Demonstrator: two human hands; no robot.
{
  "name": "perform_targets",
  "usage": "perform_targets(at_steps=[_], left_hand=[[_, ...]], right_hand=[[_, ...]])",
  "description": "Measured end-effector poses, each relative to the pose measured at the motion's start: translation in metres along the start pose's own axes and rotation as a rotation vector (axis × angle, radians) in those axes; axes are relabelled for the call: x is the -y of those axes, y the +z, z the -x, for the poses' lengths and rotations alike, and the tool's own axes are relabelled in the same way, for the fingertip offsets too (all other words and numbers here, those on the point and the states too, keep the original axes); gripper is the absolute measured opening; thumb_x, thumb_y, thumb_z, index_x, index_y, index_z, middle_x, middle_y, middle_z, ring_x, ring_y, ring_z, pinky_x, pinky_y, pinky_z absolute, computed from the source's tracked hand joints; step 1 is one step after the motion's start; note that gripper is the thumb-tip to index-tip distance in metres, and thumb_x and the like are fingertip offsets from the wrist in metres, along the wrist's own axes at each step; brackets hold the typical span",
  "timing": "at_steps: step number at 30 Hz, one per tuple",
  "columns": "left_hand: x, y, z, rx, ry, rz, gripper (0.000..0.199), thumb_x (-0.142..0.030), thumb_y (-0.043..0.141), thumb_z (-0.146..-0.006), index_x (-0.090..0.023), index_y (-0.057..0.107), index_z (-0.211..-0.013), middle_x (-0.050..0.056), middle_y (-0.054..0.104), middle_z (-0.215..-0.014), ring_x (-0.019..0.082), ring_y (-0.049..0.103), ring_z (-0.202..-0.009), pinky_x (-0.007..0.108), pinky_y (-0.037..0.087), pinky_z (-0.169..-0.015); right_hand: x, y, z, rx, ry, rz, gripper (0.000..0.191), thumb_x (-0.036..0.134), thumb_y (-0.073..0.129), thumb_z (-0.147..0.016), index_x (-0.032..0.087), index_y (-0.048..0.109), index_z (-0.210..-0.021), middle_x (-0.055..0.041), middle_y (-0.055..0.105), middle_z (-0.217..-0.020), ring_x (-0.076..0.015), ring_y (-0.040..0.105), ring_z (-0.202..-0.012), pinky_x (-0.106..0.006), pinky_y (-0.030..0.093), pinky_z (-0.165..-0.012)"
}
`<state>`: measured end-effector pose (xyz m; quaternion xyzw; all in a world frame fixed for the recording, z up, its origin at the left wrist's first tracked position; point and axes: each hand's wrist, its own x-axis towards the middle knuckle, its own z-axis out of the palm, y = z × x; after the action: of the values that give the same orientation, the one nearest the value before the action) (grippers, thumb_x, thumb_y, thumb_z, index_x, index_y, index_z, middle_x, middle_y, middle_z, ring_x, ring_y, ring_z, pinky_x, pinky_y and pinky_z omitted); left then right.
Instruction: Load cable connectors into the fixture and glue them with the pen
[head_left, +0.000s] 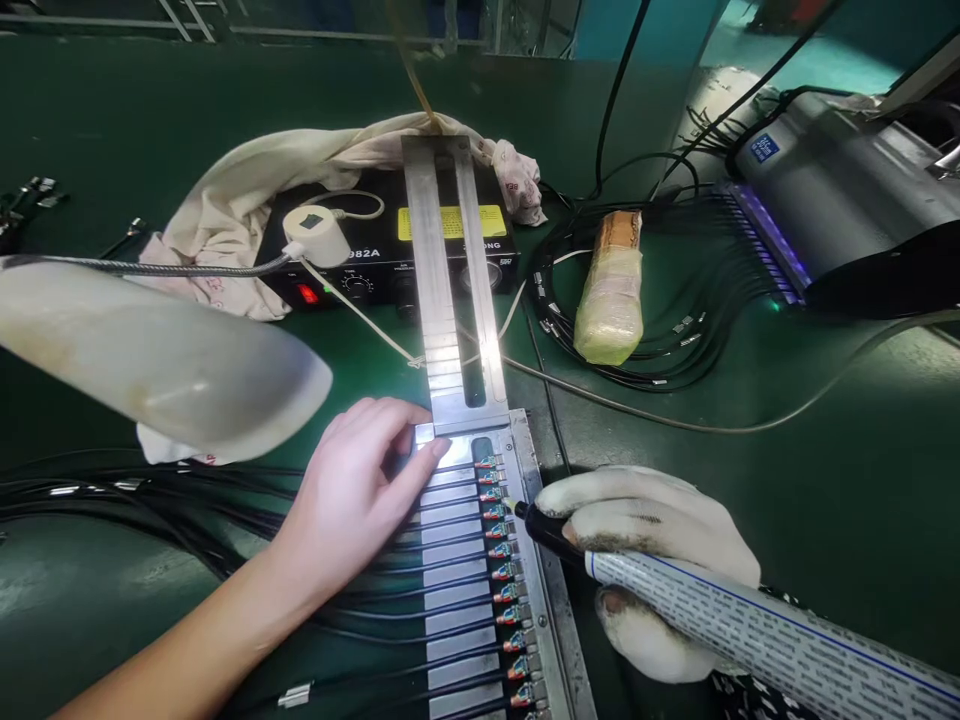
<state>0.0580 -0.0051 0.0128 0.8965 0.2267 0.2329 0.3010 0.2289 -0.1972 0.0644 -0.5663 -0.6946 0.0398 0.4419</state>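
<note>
My bare left hand (356,490) grips the side of a long metal fixture (450,455), thumb laid on its top and index finger at the joint with a slotted metal bar (431,250). Black cables (450,545) lie side by side across the fixture, their connector ends with exposed colored wires (502,570) in a row along its right part. My right hand (660,560), in a stained white glove with bare fingertips, is closed around a printed white tube (780,630) with a black nozzle (555,530). The nozzle's pale tip is at a connector near the row's top; contact is unclear.
Behind the fixture stands a black control box (360,270) with a cloth (225,220) draped over it. A white lamp-like shade (172,360) juts in from the left. To the right are a wrapped block (611,290), coiled cables (555,320) and a grey machine with purple light (847,190).
</note>
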Motion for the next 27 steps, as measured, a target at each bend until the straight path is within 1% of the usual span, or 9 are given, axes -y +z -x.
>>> perform_targets(at_steps=[7, 11, 15, 20, 24, 27], left_hand=[[0.001, 0.001, 0.000, -0.003, 0.001, -0.004, 0.018, -0.039, 0.057, -0.094, -0.022, 0.058, -0.095, -0.001, 0.051, -0.077, 0.017, 0.049, -0.075, 0.032, 0.037, -0.069], [0.000, 0.001, -0.001, -0.009, 0.010, -0.004, 0.018, -0.039, 0.057, -0.094, -0.021, 0.059, -0.095, -0.002, 0.051, -0.076, 0.017, 0.049, -0.074, 0.032, 0.038, -0.069], [-0.001, 0.000, -0.001, -0.011, 0.013, -0.005, 0.018, -0.039, 0.057, -0.094, -0.021, 0.059, -0.095, -0.002, 0.051, -0.076, 0.017, 0.049, -0.074, 0.032, 0.038, -0.069], [-0.001, 0.000, -0.001, -0.007, 0.014, -0.004, 0.017, -0.039, 0.057, -0.094, -0.022, 0.058, -0.095, -0.002, 0.051, -0.077, 0.017, 0.049, -0.075, 0.033, 0.037, -0.069], [0.000, 0.002, -0.002, -0.010, 0.017, -0.007, 0.017, -0.039, 0.057, -0.094, -0.022, 0.058, -0.096, -0.002, 0.051, -0.076, 0.017, 0.049, -0.074, 0.032, 0.037, -0.068], [0.002, 0.002, -0.001, -0.006, 0.022, -0.009, 0.016, -0.038, 0.057, -0.094, -0.022, 0.058, -0.095, -0.002, 0.051, -0.077, 0.017, 0.049, -0.075, 0.032, 0.038, -0.068]], right_hand=[[0.001, 0.002, 0.005, -0.019, 0.012, -0.016, 0.026, 0.009, 0.055, -0.073, 0.015, 0.065, -0.097, -0.0066, 0.073, -0.097, -0.0202, 0.073, -0.087, -0.029, 0.059, -0.076], [0.001, 0.002, 0.004, -0.024, -0.001, -0.001, 0.025, 0.012, 0.054, -0.075, 0.016, 0.064, -0.098, -0.0059, 0.073, -0.098, -0.0201, 0.073, -0.088, -0.029, 0.060, -0.076], [0.000, 0.002, 0.002, -0.028, 0.000, 0.005, 0.025, 0.011, 0.054, -0.072, 0.015, 0.065, -0.094, -0.0058, 0.073, -0.099, -0.0185, 0.073, -0.086, -0.027, 0.060, -0.077], [0.001, 0.000, 0.001, -0.002, 0.029, 0.018, 0.022, 0.015, 0.056, -0.074, 0.016, 0.065, -0.094, -0.0070, 0.073, -0.100, -0.0187, 0.073, -0.088, -0.027, 0.060, -0.079], [0.001, 0.001, -0.002, -0.018, 0.054, 0.024, 0.022, 0.013, 0.056, -0.074, 0.016, 0.066, -0.093, -0.0078, 0.074, -0.099, -0.0188, 0.073, -0.087, -0.027, 0.061, -0.076], [0.002, 0.000, -0.006, -0.030, 0.042, 0.036, 0.018, 0.015, 0.056, -0.076, 0.016, 0.066, -0.091, -0.0085, 0.074, -0.097, -0.0189, 0.074, -0.085, -0.026, 0.061, -0.074]])
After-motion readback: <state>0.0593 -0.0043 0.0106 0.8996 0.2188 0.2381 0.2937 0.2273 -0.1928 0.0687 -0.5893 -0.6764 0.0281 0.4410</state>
